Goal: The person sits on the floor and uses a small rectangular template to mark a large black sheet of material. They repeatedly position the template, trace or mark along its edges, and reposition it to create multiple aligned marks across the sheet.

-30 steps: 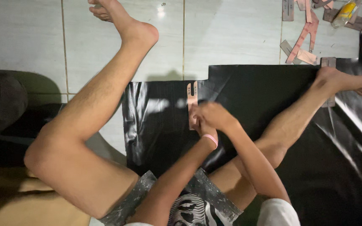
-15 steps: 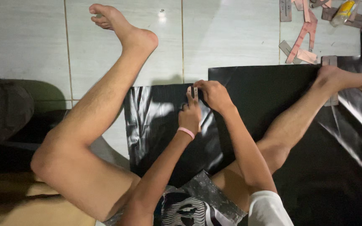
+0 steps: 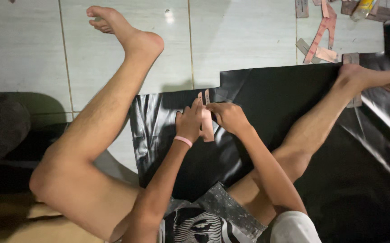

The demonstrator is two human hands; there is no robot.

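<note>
Pressing flat, the left hand (image 3: pixel 189 120) holds a pink strip (image 3: pixel 206 121) down on the black sheet (image 3: pixel 267 103), fingers together. The right hand (image 3: pixel 227 117) pinches the strip's other side. The sheet lies on a pale tiled floor (image 3: pixel 240 40), its notched edge just above the hands. More pink pieces (image 3: pixel 321 31) lie far right.

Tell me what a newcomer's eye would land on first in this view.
Probably the large glossy black sheet spread over the pale tiled floor, with bare legs stretched across it. At its near-centre the left hand and right hand press a narrow pink template strip flat on it. More pink cut pieces lie scattered top right.
</note>
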